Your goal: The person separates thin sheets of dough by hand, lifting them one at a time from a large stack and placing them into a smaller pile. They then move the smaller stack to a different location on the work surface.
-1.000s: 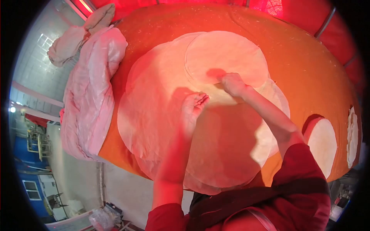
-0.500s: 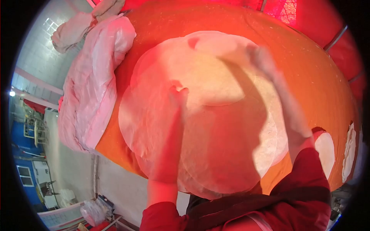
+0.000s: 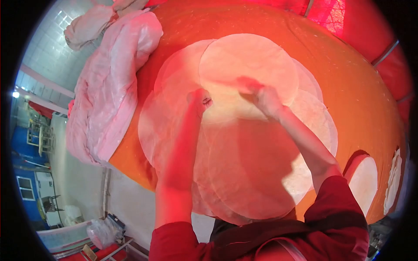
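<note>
You lean over a wide orange desk [image 3: 352,82] where big, thin round sheets [image 3: 152,130] lie, each partly over the next. The top sheet [image 3: 244,56] is at the far side of the pile, and a nearer sheet [image 3: 257,174] lies close to your body. Your right hand [image 3: 266,101] is by the near edge of the top sheet, with its fingers bent. It is a bit blurry, so I cannot tell if it pinches that edge. Your left hand [image 3: 200,99] is just beside the left side of the top sheet. Its fingers curl in, but I cannot tell if they press together or pinch anything.

The sheets look soft, so they could rip or fold if you tug. It seems best to hold the rim with soft fingertips, not nails. Use both hands well apart and move them at the same speed, so the sheet stays flat. Smooth any folds gently from the middle out. Look hard at the nearer sheet, because it is partly dark and creases could hide there.
</note>
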Demonstrator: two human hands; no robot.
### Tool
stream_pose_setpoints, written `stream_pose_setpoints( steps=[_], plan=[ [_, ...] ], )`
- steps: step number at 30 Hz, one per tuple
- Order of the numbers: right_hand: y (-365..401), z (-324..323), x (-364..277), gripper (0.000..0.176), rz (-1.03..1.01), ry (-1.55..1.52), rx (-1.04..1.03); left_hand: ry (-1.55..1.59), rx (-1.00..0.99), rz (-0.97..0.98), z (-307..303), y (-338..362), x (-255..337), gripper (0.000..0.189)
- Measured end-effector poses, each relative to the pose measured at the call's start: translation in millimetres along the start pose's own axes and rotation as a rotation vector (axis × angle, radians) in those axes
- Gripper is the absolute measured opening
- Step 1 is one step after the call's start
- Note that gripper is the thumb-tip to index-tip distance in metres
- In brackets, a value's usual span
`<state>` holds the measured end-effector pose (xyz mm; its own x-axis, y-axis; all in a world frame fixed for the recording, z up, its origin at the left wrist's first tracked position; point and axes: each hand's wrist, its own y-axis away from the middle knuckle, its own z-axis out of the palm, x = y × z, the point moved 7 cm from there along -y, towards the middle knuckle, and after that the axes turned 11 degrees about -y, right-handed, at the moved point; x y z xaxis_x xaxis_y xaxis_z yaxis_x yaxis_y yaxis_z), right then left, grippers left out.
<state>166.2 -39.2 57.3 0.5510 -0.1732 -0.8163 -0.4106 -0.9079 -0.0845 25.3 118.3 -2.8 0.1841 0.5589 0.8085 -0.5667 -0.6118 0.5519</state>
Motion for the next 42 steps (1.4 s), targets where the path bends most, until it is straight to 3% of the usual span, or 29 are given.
stream_pose_setpoints(
  steps=[1,3,4,5,7,8,10,12,13,14,15,16,17,18,20,22,25,27,29,30,31,32,33,34,35,37,39,41,42],
  plan=[
    [4.4,1.3,8.1,0.028,0.005,-0.001,-0.009,0.005,0.004,-0.008,-1.0,-4.5,-3.4,0.014],
    [19.5,-22.1,-71.6,0.03,0.005,0.559,0.061,-0.173,-0.08,-0.128,11.6,-7.0,-3.7,0.019],
    [26.4,-8.9,-50.8,0.037,-0.375,0.205,0.348,-0.171,-0.079,-0.123,15.2,-3.4,-4.1,0.019],
    [32.3,5.0,-38.5,0.037,-0.381,0.205,0.349,-0.196,-0.104,-0.063,22.8,4.8,-2.1,0.012],
    [59.0,44.0,-44.6,0.039,-0.571,0.801,0.324,-0.221,-0.124,-0.002,35.6,23.1,8.1,0.008],
    [64.3,40.0,-52.3,0.039,-0.492,0.598,0.297,-0.029,-0.255,0.052,49.8,38.5,20.5,0.015],
    [58.6,33.6,-53.2,0.038,-0.513,0.684,0.332,0.172,-0.369,0.108,58.2,47.3,26.8,0.024],
    [51.2,23.2,-50.6,0.038,-0.534,0.773,0.37,0.406,-0.196,0.085,41.4,37.7,18.8,0.032],
    [33.3,13.9,-24.8,0.038,-0.227,0.301,0.182,0.413,-0.189,0.094,30.8,28.5,12.0,0.032],
    [20.2,14.6,4.5,0.038,0.082,-0.166,-0.016,-0.081,0.13,0.269,-4.7,14.9,9.4,0.038],
    [-8.5,-21.6,22.6,0.033,0.011,-0.058,0.0,-0.58,0.451,0.419,-32.6,14.9,16.1,0.047],
    [-33.9,-50.4,37.0,0.029,-0.055,0.049,0.018,-0.73,0.649,0.434,-63.0,12.0,17.2,0.045],
    [-37.3,-77.5,-39.1,0.021,-0.15,0.352,0.145,-0.882,0.841,0.445,-85.4,15.8,23.4,0.043],
    [-36.9,-112.3,-129.8,0.015,-0.244,0.656,0.275,-0.881,0.841,0.442,-82.1,22.8,25.7,0.043],
    [-53.4,-145.1,-173.3,0.018,-0.541,0.777,0.382,-0.942,0.754,0.375,-85.6,31.6,34.0,0.043],
    [-51.6,-138.6,-203.1,0.021,-0.539,0.79,0.424,-0.996,0.675,0.313,-93.4,38.5,46.9,0.042],
    [-44.7,-88.8,-208.7,0.025,-0.5,0.761,0.326,-1.063,0.553,0.211,-98.6,50.8,57.3,0.042],
    [-39.0,-30.4,-178.3,0.03,-0.612,0.704,0.303,-1.11,0.464,0.146,-96.5,60.2,61.0,0.041],
    [-24.0,32.5,-138.4,0.036,-0.535,0.581,0.126,-1.156,0.377,0.082,-88.5,67.9,65.5,0.041],
    [-35.3,80.9,-66.2,0.029,-0.233,0.122,-0.013,-1.153,0.382,0.083,-99.8,41.5,54.1,0.041],
    [-38.1,129.6,-5.3,0.025,0.078,-0.332,-0.151,-0.95,0.41,0.248,-113.6,-3.4,40.4,0.04],
    [-23.8,132.4,-18.5,0.025,0.076,-0.331,-0.155,-0.743,0.432,0.407,-122.3,-25.2,36.5,0.039],
    [0.1,113.4,-67.0,0.029,-0.309,0.145,0.105,-0.741,0.435,0.406,-119.3,-21.6,40.1,0.039],
    [26.9,109.8,-106.0,0.033,-0.686,0.627,0.367,-0.395,0.318,0.398,-108.4,-13.8,44.7,0.031],
    [23.5,108.2,-103.7,0.033,-0.685,0.628,0.364,-0.051,0.196,0.382,-95.7,-5.0,50.7,0.026],
    [3.4,106.9,-87.6,0.033,-0.602,0.81,0.241,-0.033,0.131,0.419,-71.6,31.3,72.4,0.027],
    [-20.8,73.6,-87.1,0.029,-0.415,0.121,0.09,-0.021,0.059,0.461,-63.7,47.8,72.4,0.028],
    [-53.9,24.9,-91.8,0.032,0.164,-0.755,0.003,-0.002,0.153,0.173,-87.5,47.2,35.5,0.031],
    [-56.5,-7.1,-118.9,0.032,0.172,-0.758,0.007,-0.118,0.109,0.216,-98.5,52.5,10.8,0.034]
  ],
)
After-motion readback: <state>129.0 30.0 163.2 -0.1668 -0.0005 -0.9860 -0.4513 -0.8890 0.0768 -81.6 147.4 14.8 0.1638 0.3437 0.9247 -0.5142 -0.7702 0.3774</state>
